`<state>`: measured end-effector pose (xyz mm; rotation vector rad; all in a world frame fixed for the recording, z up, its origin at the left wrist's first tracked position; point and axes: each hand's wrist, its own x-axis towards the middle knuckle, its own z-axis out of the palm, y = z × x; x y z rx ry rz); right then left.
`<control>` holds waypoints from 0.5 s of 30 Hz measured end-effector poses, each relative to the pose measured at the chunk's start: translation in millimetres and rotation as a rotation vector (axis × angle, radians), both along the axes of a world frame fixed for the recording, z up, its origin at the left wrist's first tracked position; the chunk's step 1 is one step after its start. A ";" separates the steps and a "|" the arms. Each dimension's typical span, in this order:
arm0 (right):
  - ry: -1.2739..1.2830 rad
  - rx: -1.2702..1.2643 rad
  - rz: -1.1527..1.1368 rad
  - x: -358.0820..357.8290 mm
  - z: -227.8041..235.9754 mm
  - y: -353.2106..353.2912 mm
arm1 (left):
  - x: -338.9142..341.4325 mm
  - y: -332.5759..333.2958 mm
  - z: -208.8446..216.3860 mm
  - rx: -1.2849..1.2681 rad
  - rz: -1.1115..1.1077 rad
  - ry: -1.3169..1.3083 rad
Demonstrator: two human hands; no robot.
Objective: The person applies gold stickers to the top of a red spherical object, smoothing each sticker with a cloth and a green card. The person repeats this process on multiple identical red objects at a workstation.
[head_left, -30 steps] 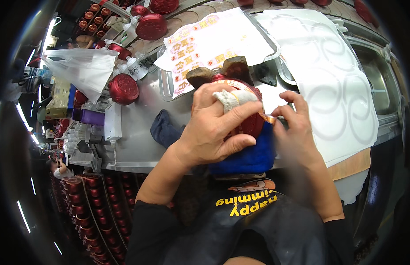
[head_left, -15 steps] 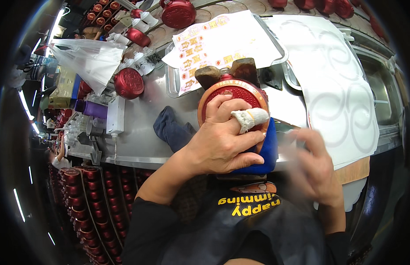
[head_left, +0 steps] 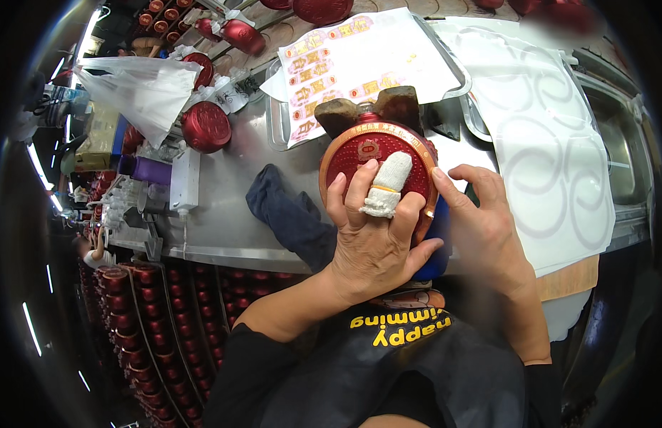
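A round red bottle [head_left: 354, 168] with a studded face and a gold-orange band round its rim lies face up, its neck between two dark, worn blocks [head_left: 399, 105]. My left hand [head_left: 370, 246] rests on the lower part of its face, fingers spread. One finger wears a white cloth sleeve [head_left: 394, 178] with a yellow band. At the bottle's right edge is my right hand [head_left: 488, 221], thumb tip against the rim band, other fingers bent and apart from the thumb. Blue material [head_left: 438, 246] shows beneath the bottle.
Behind the bottle, a metal tray [head_left: 456, 89] bears a printed sticker sheet [head_left: 377, 53]. White sheets [head_left: 541, 164] lie at right, beside a sink [head_left: 613, 143]. A dark blue cloth [head_left: 281, 214] lies left of the bottle. Red bottles [head_left: 206, 127] stand farther left and back.
My right hand has come up and inward to the bottle's rim. My left hand has slid lower, uncovering the upper face. Red bottles at the back have shifted rightward.
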<state>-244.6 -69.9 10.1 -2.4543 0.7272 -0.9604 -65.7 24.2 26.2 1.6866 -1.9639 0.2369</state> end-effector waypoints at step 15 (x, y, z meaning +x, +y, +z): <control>0.034 -0.032 -0.027 1.0 -2.5 1.1 | 17.2 21.4 -15.5 -0.216 -0.075 -0.324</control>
